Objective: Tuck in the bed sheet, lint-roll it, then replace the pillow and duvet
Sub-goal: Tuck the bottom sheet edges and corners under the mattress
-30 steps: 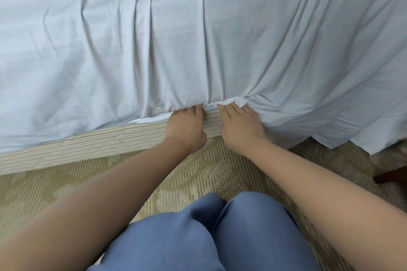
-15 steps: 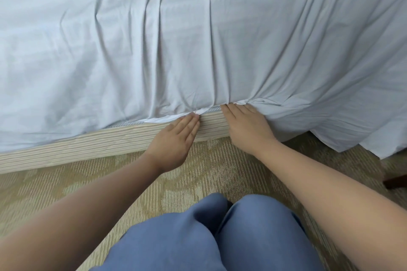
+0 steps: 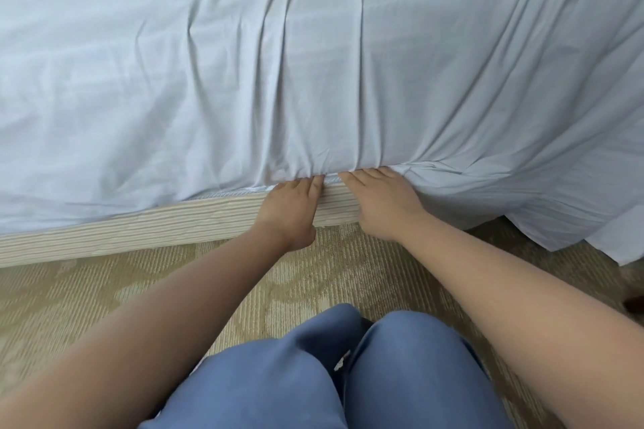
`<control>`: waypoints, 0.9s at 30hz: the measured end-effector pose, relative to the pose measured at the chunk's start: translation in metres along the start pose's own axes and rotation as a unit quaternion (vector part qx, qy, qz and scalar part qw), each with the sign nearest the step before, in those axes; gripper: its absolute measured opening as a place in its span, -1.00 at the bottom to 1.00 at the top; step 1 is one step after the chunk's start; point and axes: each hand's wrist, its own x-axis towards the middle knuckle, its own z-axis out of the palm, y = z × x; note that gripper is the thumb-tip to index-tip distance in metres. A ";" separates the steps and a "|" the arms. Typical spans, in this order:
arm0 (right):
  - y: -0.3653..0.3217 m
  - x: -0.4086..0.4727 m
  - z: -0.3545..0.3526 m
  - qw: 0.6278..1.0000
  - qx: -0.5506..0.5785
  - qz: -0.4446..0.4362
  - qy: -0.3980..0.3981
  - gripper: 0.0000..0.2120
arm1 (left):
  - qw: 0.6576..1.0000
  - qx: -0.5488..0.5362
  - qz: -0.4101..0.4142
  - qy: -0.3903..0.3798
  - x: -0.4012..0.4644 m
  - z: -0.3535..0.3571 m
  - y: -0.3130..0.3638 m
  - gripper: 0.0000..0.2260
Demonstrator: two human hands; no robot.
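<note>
A pale blue bed sheet (image 3: 313, 73) covers the mattress and falls over its near side. To the left of my hands its lower edge is tucked in above the striped beige bed base (image 3: 139, 230). My left hand (image 3: 289, 211) lies flat against the base, its fingertips pushed under the sheet's edge. My right hand (image 3: 381, 204) is beside it, fingers straight and slid under the bunched sheet. To the right, the sheet hangs loose (image 3: 575, 212) down to the floor. Both sets of fingertips are hidden by the fabric.
I kneel on a patterned beige carpet (image 3: 104, 296), my knees in blue trousers (image 3: 348, 369) close to the bed. A dark object (image 3: 634, 305) shows at the right edge on the floor. No pillow, duvet or lint roller is in view.
My left hand drew back along the base half a second ago, then returned, its fingers under the sheet's edge again. My right hand stayed under the fold.
</note>
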 end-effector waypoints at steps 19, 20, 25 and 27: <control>-0.017 -0.015 -0.004 0.997 0.025 0.073 -0.024 -0.34 | 0.990 -0.083 -0.110 0.015 -0.029 0.007 -0.007 -0.24; -0.017 -0.015 -0.002 0.996 0.031 0.074 -0.029 -0.33 | 0.991 -0.082 -0.106 0.010 -0.027 0.005 -0.011 -0.24; -0.015 -0.007 -0.002 0.997 0.032 0.071 -0.027 -0.31 | 0.993 -0.067 -0.092 -0.002 -0.023 0.000 -0.017 -0.27; -0.019 -0.011 -0.001 0.996 0.036 0.070 -0.030 -0.30 | 0.995 -0.053 -0.084 0.008 -0.029 0.003 -0.014 -0.27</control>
